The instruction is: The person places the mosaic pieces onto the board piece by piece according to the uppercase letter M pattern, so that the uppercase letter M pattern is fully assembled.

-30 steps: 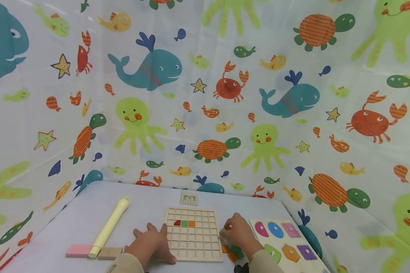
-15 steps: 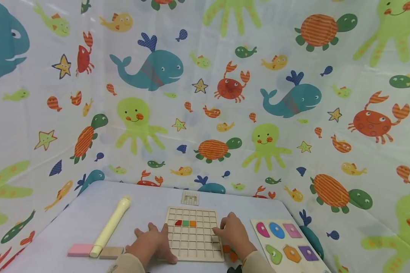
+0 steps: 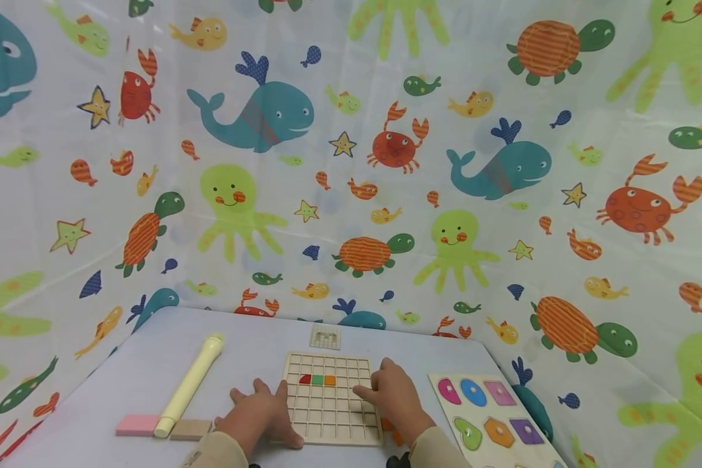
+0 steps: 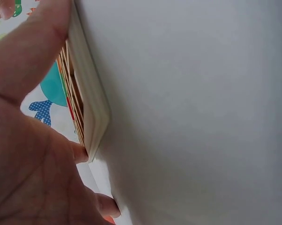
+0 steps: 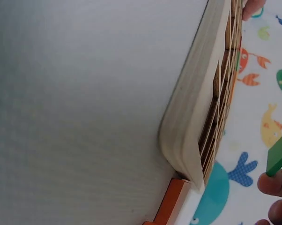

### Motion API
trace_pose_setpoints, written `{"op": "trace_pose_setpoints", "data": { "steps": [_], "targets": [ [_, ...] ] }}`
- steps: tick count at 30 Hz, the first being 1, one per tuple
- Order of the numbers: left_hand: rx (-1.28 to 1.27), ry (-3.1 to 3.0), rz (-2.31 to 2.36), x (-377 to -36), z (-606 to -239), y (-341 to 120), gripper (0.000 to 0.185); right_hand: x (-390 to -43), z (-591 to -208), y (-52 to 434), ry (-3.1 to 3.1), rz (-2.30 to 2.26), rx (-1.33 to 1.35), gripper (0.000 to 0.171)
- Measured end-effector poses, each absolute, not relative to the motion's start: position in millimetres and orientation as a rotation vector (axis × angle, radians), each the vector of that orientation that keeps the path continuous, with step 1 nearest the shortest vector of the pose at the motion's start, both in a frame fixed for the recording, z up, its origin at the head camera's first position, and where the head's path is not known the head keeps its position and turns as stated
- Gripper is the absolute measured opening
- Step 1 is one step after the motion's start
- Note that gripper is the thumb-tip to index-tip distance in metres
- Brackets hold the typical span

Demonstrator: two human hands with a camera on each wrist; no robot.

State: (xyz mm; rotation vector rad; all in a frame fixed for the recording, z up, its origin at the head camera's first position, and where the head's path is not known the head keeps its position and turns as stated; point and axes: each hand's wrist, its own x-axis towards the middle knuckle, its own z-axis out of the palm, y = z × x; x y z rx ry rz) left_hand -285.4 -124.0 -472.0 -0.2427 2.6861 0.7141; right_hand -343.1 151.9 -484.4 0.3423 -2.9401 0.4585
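A wooden grid board [image 3: 322, 430] lies on the table, with a red tile [image 3: 305, 379], a green tile [image 3: 318, 380] and an orange tile [image 3: 330, 381] side by side in one row. Along its left edge rests my left hand [image 3: 259, 415], fingers spread and thumb against the near corner; the left wrist view shows the thumb touching the board's side. Over the board's right part hovers my right hand [image 3: 396, 398]. It pinches a green block [image 5: 280, 152] between thumb and finger, seen in the right wrist view; in the head view the block is hidden.
Orange blocks [image 3: 396, 437] lie right of the board, partly behind the right hand. Farther right is a shape puzzle [image 3: 484, 404]. A pale yellow tube [image 3: 190, 387], a pink block [image 3: 137, 426] and a tan block [image 3: 190, 429] lie left. A small patterned card [image 3: 325, 337] sits behind the board.
My right hand has moved left and forward from the loose blocks to above the board's right side, carrying the green block. The left hand has stayed at the board's edge.
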Motion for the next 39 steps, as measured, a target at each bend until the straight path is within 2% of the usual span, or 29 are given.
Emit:
{"op": "trace_pose_setpoints", "data": {
  "steps": [9,16,24,39],
  "targets": [
    [-0.248,2.674,0.716,-286,-471,-124,0.131,-347,-483,143,-2.884,0.410,0.487,0.055],
    [-0.262,2.680,0.706,-285,-469,-124,0.130,-363,-483,129,-2.901,0.348,0.536,0.054],
    [-0.255,2.704,0.697,-281,-468,-122,0.127,-371,-480,114,-2.949,0.383,0.521,0.041],
    [-0.258,2.688,0.705,-282,-467,-122,0.130,-380,-491,107,-2.956,0.557,0.444,0.032]
  ]
}}
